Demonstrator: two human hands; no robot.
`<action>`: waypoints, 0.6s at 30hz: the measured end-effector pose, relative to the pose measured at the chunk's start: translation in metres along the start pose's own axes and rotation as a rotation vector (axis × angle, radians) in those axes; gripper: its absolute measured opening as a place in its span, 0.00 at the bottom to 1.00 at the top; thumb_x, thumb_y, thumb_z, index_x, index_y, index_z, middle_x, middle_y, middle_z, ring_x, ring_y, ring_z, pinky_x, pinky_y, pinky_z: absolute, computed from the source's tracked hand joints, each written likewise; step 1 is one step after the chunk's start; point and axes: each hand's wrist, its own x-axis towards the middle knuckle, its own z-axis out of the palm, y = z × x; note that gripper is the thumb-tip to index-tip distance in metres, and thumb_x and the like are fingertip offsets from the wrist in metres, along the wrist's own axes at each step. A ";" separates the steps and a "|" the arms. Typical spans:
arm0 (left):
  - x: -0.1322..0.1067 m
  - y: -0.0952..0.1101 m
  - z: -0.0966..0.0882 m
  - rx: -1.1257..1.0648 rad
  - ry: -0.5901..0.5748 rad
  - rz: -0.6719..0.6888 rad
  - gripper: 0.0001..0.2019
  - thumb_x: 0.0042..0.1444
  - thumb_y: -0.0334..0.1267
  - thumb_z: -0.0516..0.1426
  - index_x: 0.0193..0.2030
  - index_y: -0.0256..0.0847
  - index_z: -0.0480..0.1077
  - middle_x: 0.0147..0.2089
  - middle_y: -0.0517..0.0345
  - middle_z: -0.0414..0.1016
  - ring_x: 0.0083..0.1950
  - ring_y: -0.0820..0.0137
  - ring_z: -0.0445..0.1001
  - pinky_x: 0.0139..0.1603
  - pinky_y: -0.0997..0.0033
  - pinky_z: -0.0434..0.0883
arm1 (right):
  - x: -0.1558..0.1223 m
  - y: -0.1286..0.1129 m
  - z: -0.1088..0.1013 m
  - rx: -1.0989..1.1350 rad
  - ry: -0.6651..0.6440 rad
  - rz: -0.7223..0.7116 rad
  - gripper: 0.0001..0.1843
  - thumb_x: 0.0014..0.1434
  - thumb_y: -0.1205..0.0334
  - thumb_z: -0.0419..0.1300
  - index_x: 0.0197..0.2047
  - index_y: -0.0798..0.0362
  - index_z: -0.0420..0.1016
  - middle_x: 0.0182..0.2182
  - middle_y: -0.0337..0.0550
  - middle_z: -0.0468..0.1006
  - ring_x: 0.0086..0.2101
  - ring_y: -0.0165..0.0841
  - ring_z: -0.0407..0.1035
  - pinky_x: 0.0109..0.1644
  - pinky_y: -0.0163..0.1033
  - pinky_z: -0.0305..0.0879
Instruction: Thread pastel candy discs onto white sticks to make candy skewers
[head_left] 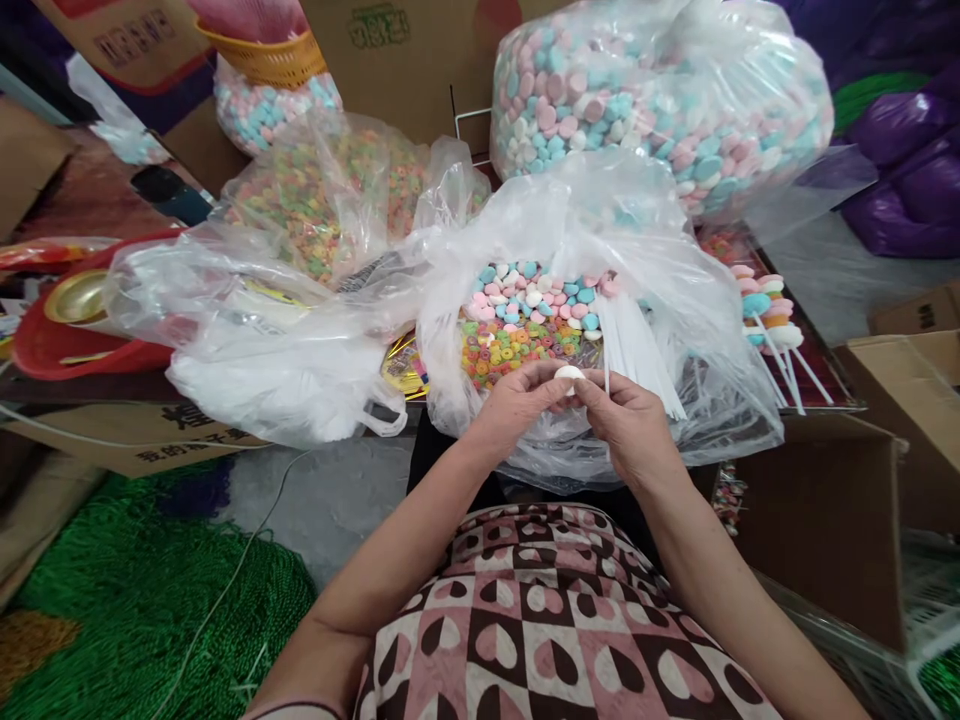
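"How are the hands set?"

"The left hand has its grip pinching a white marshmallow between thumb and fingers. The right hand comes in beside it, its grip pressed together, seemingly on a slim white stick, thumb up against the marshmallow."

"How would you do it well?"

"I judge the stick and marshmallow are being lined up. I'd hold the marshmallow softly by its rim so it won't squash, aim the tip at the middle, push with a slow twist, and have no finger behind it."

"Anything in the way?"

"The bundle of white sticks crowds the right hand, and the loose clear plastic bag could snag a sleeve or stick. Just beyond the hands lie ring-shaped candies, then pink, blue and white marshmallows."

"And farther out?"

"Loaded skewers at the right of the table, a bulging marshmallow bag behind, and a ring-candy bag back left. Those seem well clear."
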 end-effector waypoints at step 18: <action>0.005 0.004 -0.002 -0.199 0.182 0.013 0.21 0.36 0.45 0.74 0.35 0.38 0.75 0.31 0.63 0.78 0.29 0.75 0.76 0.31 0.75 0.70 | -0.044 -0.004 -0.012 -0.421 -0.268 -0.046 0.25 0.68 0.45 0.52 0.52 0.55 0.79 0.13 0.33 0.66 0.15 0.30 0.58 0.22 0.36 0.55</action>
